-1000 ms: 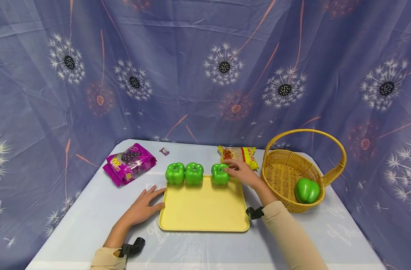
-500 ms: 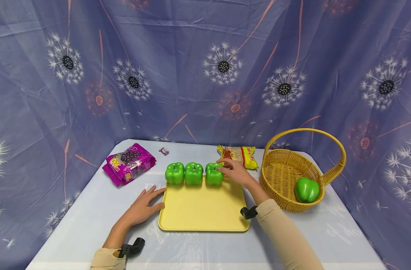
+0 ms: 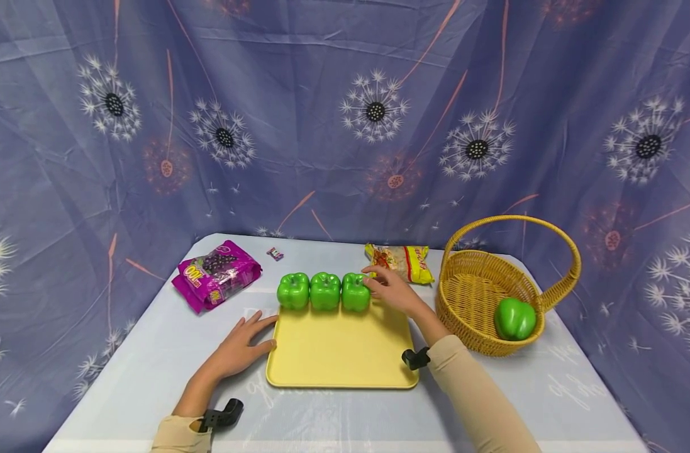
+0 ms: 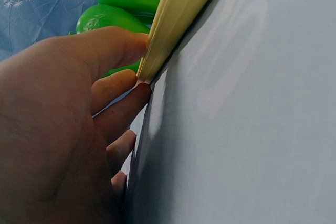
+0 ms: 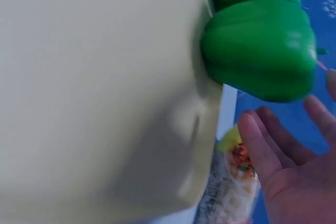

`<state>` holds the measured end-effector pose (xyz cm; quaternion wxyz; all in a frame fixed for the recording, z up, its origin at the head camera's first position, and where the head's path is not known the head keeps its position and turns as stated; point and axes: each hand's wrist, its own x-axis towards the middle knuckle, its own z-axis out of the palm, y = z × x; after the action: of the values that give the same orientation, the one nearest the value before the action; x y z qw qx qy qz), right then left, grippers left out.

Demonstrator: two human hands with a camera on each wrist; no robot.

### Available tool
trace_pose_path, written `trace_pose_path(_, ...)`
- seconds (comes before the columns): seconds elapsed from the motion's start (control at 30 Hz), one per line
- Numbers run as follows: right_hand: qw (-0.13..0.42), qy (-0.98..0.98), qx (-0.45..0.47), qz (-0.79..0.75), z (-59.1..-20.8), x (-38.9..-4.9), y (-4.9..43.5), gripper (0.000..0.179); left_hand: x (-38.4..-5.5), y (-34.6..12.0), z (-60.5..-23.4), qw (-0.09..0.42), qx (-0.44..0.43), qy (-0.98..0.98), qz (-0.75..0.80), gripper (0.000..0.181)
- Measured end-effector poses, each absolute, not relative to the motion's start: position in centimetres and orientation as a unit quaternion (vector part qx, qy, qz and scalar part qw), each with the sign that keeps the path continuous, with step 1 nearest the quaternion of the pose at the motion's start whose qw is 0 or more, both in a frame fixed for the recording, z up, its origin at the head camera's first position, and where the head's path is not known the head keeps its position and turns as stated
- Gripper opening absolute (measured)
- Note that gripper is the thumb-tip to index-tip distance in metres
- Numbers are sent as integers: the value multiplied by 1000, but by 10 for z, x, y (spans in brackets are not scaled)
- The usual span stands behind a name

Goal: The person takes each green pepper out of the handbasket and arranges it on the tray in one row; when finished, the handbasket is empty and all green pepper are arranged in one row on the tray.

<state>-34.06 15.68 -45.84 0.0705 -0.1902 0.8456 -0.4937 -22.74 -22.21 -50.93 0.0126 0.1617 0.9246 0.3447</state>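
Observation:
Three green bell peppers stand side by side along the far edge of a yellow tray (image 3: 345, 352): the left one (image 3: 293, 290), the middle one (image 3: 324, 290) and the right one (image 3: 355, 291). My right hand (image 3: 394, 290) is at the right side of the right pepper. In the right wrist view its spread fingers (image 5: 257, 148) are close to that bell pepper (image 5: 260, 48) without closing round it. My left hand (image 3: 239, 346) rests on the table, thumb and fingertips touching the tray's left edge. Seen from the left wrist, the thumb (image 4: 113, 48) meets the tray rim (image 4: 168, 30).
A wicker basket (image 3: 469, 296) with a tall handle stands at the right, holding another green bell pepper (image 3: 515, 319). Behind the right hand lies a yellow snack bag (image 3: 404, 263). A purple grape-print bag (image 3: 219, 275) and a small wrapped candy (image 3: 275, 253) lie back left.
The right bell pepper has slid left along the tray's far edge until it stands beside the middle one, with my right hand moving left alongside. My left hand has stayed put.

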Motion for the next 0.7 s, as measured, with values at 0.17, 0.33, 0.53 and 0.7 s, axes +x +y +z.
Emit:
trace_pose_path(0.17, 68, 862, -182, -468, -445, -337, 169, 46, -228, -222, -509, 15, 161, 926, 341, 58)
trace_pose_path(0.33, 54, 876, -192, -439, -428, -333, 190, 46, -229, -222, -507, 14, 160, 925, 343, 57)
trace_pose_path(0.53, 33, 891, -209, -402, -409, -329, 227, 38, -228, -221, -506, 23, 153, 928, 340, 57)
trace_pose_path(0.7, 24, 893, -216, -395, -384, -317, 247, 35, -226, -222, -507, 18, 154, 927, 340, 57)
